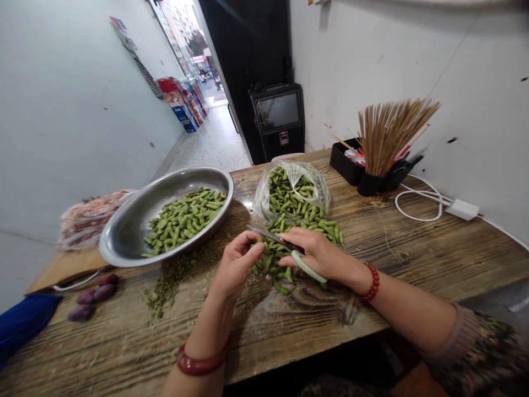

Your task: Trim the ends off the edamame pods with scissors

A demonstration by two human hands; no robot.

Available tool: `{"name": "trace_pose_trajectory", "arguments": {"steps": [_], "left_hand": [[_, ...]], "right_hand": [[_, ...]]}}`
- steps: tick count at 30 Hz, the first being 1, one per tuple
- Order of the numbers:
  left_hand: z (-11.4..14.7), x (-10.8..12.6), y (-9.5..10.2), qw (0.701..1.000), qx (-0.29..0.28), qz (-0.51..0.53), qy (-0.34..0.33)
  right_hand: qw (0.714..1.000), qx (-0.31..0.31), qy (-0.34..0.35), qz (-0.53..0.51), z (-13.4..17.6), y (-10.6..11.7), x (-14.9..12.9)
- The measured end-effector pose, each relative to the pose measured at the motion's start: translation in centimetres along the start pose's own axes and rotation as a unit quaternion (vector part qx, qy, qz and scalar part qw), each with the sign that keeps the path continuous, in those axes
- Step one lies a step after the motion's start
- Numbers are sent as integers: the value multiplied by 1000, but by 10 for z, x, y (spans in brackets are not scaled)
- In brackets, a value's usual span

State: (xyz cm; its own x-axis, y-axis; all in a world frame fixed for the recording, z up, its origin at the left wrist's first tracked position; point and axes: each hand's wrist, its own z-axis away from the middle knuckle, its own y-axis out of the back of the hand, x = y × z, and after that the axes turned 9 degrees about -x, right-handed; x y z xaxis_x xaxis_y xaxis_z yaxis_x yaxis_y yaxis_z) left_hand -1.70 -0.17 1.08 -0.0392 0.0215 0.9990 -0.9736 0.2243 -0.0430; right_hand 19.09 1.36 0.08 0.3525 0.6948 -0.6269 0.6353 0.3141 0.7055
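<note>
My right hand (316, 251) grips scissors (305, 267) with pale green handles, their metal blades pointing left toward my other hand. The fingers of my left hand (239, 262) are pinched together close beside the blades; whatever lies between them is mostly hidden. Under and behind both hands spreads a loose pile of green edamame pods (281, 288). More pods spill from a clear plastic bag (322, 187) just beyond. To the left, a tilted wide steel basin (124, 234) holds a heap of pods (185, 218).
Small green trimmings (163, 292) are scattered on the wooden table (281, 342) beneath the basin. Several dark purple fruits (97, 293), a blue cloth (27, 320) and a bag of pinkish food (91, 218) are at left. Skewers (388, 138) and a white cable adapter (462, 209) are at right.
</note>
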Motion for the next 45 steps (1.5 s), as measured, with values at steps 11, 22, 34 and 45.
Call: {"name": "trace_pose_trajectory", "arguments": {"steps": [11,22,34,45], "left_hand": [[-1,1,4,988,28,150,-16],[-1,1,1,991,26,131,-29],[-1,1,0,990,13,140,-30],[-5,11,13,968,35,246,-21]], "right_hand": [[999,49,-6,19,0,-3,0],[999,38,3,33,1,-1,-4],[999,39,16,20,1,0,-4],[997,71,6,15,1,-2,2]]}}
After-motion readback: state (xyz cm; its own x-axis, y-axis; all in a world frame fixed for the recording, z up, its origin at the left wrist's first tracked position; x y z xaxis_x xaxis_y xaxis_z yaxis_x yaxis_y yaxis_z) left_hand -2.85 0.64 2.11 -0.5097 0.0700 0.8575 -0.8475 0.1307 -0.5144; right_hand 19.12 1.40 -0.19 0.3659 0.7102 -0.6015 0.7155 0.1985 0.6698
